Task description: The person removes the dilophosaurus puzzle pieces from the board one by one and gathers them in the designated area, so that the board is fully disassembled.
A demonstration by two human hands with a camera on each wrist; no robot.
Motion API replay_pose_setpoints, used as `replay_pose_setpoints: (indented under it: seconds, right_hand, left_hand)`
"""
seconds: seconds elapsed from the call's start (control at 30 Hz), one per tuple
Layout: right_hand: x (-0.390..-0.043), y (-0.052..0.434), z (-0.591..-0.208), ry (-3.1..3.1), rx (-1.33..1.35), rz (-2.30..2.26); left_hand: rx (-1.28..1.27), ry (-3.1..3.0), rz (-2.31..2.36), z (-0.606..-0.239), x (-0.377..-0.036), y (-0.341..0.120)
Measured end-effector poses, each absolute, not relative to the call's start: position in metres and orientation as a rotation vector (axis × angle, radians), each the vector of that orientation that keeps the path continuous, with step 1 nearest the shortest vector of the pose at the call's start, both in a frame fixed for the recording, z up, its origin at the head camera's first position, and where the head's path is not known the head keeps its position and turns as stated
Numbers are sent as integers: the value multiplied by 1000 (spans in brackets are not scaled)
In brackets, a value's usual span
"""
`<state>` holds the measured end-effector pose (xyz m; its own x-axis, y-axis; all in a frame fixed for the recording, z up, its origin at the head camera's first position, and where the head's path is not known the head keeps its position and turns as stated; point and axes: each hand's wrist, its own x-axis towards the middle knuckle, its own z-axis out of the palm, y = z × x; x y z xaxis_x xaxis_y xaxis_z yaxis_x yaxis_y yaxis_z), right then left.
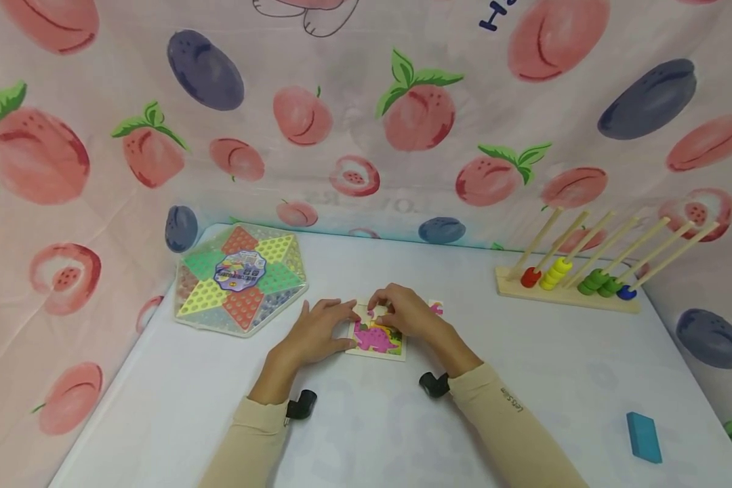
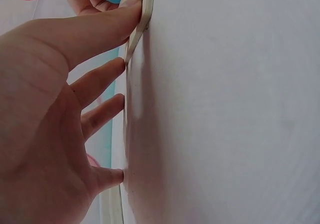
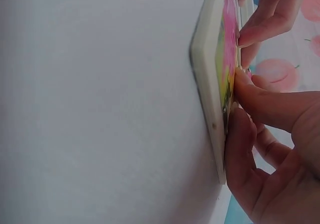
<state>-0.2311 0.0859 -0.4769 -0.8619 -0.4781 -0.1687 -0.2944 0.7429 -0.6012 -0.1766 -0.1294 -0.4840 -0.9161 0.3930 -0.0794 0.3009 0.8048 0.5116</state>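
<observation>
While both hands cover it, dinosaur puzzle (image 1: 378, 337) partly hidden, upper pieces unclear

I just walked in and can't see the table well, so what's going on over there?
A person is working on a small wooden puzzle board with a pink dinosaur picture on the white table. The left hand lies flat, fingers straight, steadying the board's left edge. The right hand has curled fingers pressing on the board's upper part. A hexagonal Chinese checkers board, a wooden bead abacus and a blue block sit untouched.

Checkers board (image 1: 240, 278) blocks the table's (image 1: 366, 427) far-left corner, abacus (image 1: 576, 278) the far-right; blue block (image 1: 643, 437) near the right edge
</observation>
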Motion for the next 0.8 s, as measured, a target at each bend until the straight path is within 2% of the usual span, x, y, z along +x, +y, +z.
replay_pose_setpoints:
  seconds: [0.8]
  right_hand:
    - [-231, 83, -474, 2648, -543, -806]
  left_hand:
    - [566, 2797, 777, -483, -178, -130]
